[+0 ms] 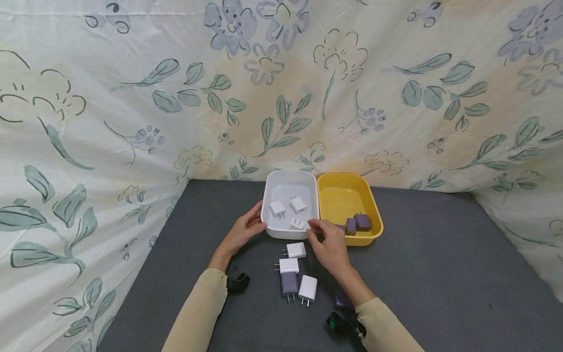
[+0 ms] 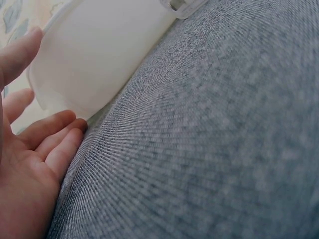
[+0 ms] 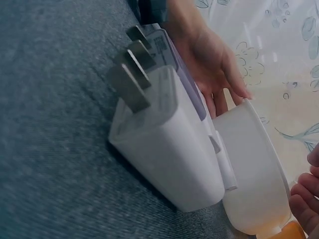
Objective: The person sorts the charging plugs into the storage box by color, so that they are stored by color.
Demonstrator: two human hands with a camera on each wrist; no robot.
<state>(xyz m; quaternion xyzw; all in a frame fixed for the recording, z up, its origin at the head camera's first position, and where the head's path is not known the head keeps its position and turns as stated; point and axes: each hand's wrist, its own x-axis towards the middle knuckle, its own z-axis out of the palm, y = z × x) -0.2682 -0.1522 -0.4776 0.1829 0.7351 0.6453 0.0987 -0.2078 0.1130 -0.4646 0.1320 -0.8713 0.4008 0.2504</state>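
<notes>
My left hand (image 1: 241,233) is at the left side of the white tray (image 1: 269,195), fingers extended; in the left wrist view the fingertips of this hand (image 2: 37,154) meet the tray's wall (image 2: 94,55). At the tray's front right corner is my right hand (image 1: 331,247), fingers loosely bent, with nothing visible between them; only some of its fingers (image 3: 306,199) show in the right wrist view. Inside the white tray lie three white chargers, one (image 1: 296,223) near the front wall. White chargers (image 1: 296,250) and a purple charger (image 1: 289,284) lie on the cloth in front.
Touching the white tray's right side is a yellow tray (image 1: 347,188) with purple chargers (image 1: 362,222) near its front. Another dark charger (image 1: 342,299) lies beside my right wrist. A floral curtain (image 1: 281,98) hangs behind the dark cloth-covered table (image 1: 440,264).
</notes>
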